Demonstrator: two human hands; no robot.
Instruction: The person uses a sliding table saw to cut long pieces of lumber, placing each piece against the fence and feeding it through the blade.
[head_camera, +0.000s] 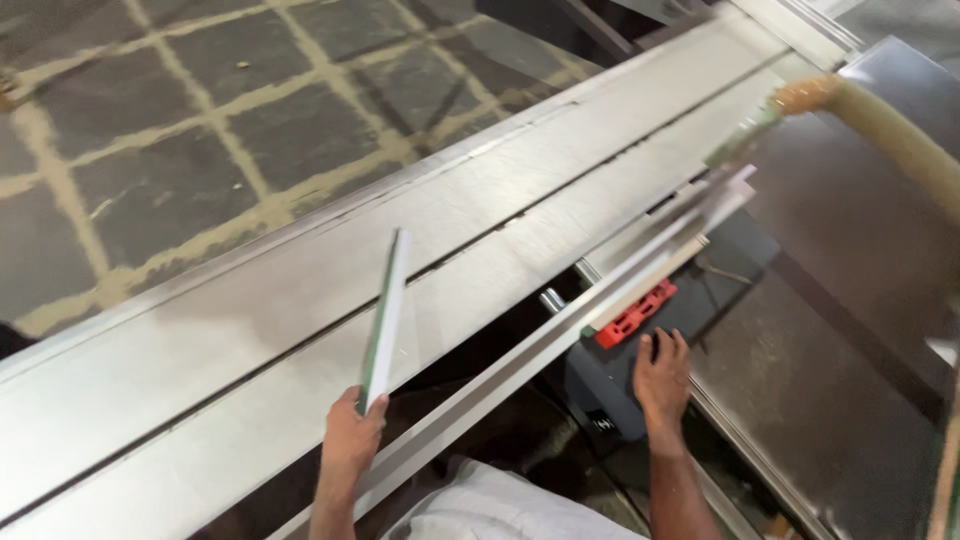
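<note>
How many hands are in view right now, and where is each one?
2. The left hand grips the near end of a thin green-edged strip above the long metal table. The right hand rests flat on the dark panel beside a red part.

A long grey metal table (250, 340) runs across, with a thin dark groove (300, 335) down its middle. A thin green-edged strip (385, 320) stands on its edge on the table, right by the groove. Behind the table is a grey tiled floor (200, 130).
</note>
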